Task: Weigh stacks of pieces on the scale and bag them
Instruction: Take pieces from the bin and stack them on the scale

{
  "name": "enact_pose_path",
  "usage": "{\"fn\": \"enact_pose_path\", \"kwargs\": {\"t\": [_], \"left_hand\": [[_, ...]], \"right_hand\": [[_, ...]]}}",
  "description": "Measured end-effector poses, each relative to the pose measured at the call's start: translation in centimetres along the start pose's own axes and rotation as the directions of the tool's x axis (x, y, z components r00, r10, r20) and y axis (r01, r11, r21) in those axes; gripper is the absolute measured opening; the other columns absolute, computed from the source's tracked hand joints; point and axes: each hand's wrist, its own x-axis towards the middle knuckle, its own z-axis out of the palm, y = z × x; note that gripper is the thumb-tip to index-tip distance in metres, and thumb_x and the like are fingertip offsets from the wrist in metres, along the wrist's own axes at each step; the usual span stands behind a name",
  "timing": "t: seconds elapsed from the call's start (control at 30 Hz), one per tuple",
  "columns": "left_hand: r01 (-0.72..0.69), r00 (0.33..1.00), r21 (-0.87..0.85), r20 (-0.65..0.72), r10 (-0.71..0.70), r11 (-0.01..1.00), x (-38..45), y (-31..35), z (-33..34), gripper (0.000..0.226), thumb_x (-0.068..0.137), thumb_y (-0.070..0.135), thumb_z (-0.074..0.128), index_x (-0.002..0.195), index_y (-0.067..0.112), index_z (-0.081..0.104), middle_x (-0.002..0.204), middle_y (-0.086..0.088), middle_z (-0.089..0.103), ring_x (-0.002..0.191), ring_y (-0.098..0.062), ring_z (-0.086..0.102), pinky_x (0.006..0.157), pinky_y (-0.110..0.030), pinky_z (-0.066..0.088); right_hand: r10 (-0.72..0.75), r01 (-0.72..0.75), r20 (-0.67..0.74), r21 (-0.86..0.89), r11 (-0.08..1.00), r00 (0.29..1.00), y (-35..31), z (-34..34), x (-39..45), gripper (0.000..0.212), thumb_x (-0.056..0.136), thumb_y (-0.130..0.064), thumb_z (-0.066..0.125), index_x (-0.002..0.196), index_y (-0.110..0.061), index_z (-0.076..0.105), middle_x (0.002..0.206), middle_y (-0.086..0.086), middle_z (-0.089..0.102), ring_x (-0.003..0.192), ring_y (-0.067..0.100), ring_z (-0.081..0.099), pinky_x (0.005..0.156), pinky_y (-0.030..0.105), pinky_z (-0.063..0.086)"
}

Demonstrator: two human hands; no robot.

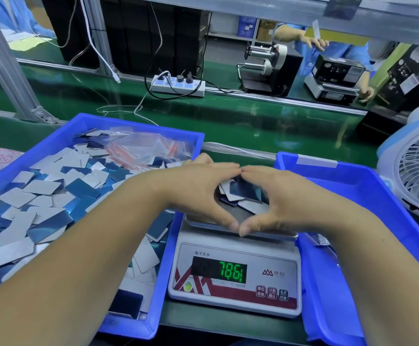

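A loose pile of blue and silver rectangular pieces (243,193) lies on the pan of a white digital scale (233,293), whose green display reads 78.61. My left hand (203,191) and my right hand (278,198) ring the pile from either side. Their fingertips meet at the far side and the thumbs meet at the near edge of the pan. The fingers look fairly straight, and bare pan shows between the hands and the pile. Clear zip bags (143,143) lie at the back of the left bin.
A blue bin (163,290) on the left holds many loose pieces. Another blue bin (368,186) stands right of the scale. A white fan (418,171) sits at far right. Behind are a green conveyor belt (228,116), a power strip (178,86) and another worker's hands.
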Motion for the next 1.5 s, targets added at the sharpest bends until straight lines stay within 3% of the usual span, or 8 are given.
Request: {"fn": "enact_pose_path", "kwargs": {"t": [0.27, 0.43, 0.6, 0.73, 0.97, 1.2, 1.4, 1.5], "left_hand": [[0.017, 1.000, 0.041, 0.015, -0.018, 0.999, 0.0, 0.8, -0.4, 0.082, 0.063, 0.064, 0.081, 0.132, 0.036, 0.045, 0.125, 0.020, 0.047, 0.117, -0.010, 0.039, 0.102, -0.036, 0.042], [0.012, 1.000, -0.027, 0.012, -0.011, 1.000, -0.3, 1.1, -0.3, 0.068, 0.064, 0.054, 0.087, 0.115, 0.037, 0.045, 0.109, 0.020, 0.040, 0.100, -0.005, 0.050, 0.082, -0.025, 0.043], [-0.004, 0.999, -0.033, 0.039, 0.006, 0.999, -0.6, 1.4, -0.2, 0.070, 0.065, 0.049, 0.088, 0.117, 0.036, 0.043, 0.116, 0.018, 0.041, 0.106, -0.009, 0.052, 0.093, -0.032, 0.046], [-0.040, 0.999, -0.039, -0.013, 0.039, 0.998, -0.7, 1.3, -0.1, 0.063, 0.064, 0.051, 0.088, 0.112, 0.034, 0.049, 0.111, 0.018, 0.047, 0.101, -0.005, 0.052, 0.086, -0.026, 0.046], [-0.080, 0.989, -0.283, -0.142, 0.040, 0.956, -0.3, 0.2, 0.2, 0.029, 0.075, 0.017, 0.078, 0.096, 0.034, 0.065, 0.064, 0.031, 0.058, 0.052, 0.000, 0.051, 0.047, -0.009, 0.035], [-0.088, 0.954, -0.312, -0.299, -0.010, 0.946, 0.9, -0.5, 0.6, 0.014, 0.085, 0.028, 0.073, 0.095, 0.032, 0.066, 0.077, 0.019, 0.064, 0.067, -0.001, 0.055, 0.060, -0.017, 0.043], [-0.070, 0.941, -0.377, -0.332, -0.064, 0.923, 1.4, -0.7, 0.9, 0.026, 0.090, 0.037, 0.069, 0.107, 0.039, 0.051, 0.082, 0.004, 0.071, 0.075, -0.018, 0.067, 0.077, -0.044, 0.056], [-0.063, 0.942, -0.393, -0.328, -0.076, 0.917, 1.5, -1.1, 1.1, 0.028, 0.090, 0.040, 0.068, 0.111, 0.039, 0.049, 0.087, 0.001, 0.071, 0.081, -0.019, 0.066, 0.079, -0.045, 0.056]], "right_hand": [[0.019, -0.018, 0.016, -0.073, 0.997, 1.000, -1.0, 0.6, -0.4, 0.093, 0.063, -0.056, 0.083, 0.140, -0.034, 0.037, 0.135, -0.021, 0.041, 0.118, 0.007, 0.048, 0.098, 0.030, 0.045], [-0.030, 0.030, -0.013, -0.020, 0.999, 0.999, -1.1, 0.9, -0.8, 0.079, 0.065, -0.050, 0.083, 0.133, -0.036, 0.046, 0.124, -0.022, 0.040, 0.108, 0.004, 0.050, 0.093, 0.029, 0.047], [-0.030, 0.031, -0.033, 0.031, 0.999, 0.999, -0.8, 1.1, -0.8, 0.078, 0.064, -0.050, 0.083, 0.132, -0.036, 0.048, 0.127, -0.024, 0.039, 0.112, 0.003, 0.049, 0.096, 0.029, 0.046], [-0.050, 0.053, -0.068, 0.045, 0.998, 0.996, -0.7, 0.9, -0.9, 0.066, 0.060, -0.048, 0.084, 0.120, -0.042, 0.056, 0.107, -0.023, 0.048, 0.094, -0.004, 0.052, 0.078, 0.018, 0.046], [-0.066, 0.107, -0.250, 0.156, 0.982, 0.966, -0.3, 0.6, -0.8, 0.034, 0.068, -0.012, 0.081, 0.090, -0.036, 0.071, 0.076, -0.040, 0.055, 0.068, -0.009, 0.054, 0.060, 0.004, 0.036], [-0.011, 0.051, -0.305, 0.125, 0.991, 0.952, -0.1, -0.7, 0.6, 0.007, 0.079, -0.028, 0.077, 0.080, -0.029, 0.069, 0.060, -0.016, 0.056, 0.059, 0.005, 0.047, 0.052, 0.018, 0.033], [0.027, 0.018, -0.357, 0.122, 0.992, 0.934, 1.1, -0.7, 1.9, 0.037, 0.079, -0.046, 0.071, 0.076, -0.011, 0.064, 0.054, -0.004, 0.038, 0.056, 0.013, 0.030, 0.051, 0.028, 0.024], [0.058, -0.005, -0.325, 0.162, 0.987, 0.944, 2.2, 0.2, 1.8, 0.033, 0.083, -0.052, 0.068, 0.080, -0.019, 0.067, 0.059, -0.004, 0.051, 0.062, 0.016, 0.041, 0.056, 0.031, 0.034]]}}
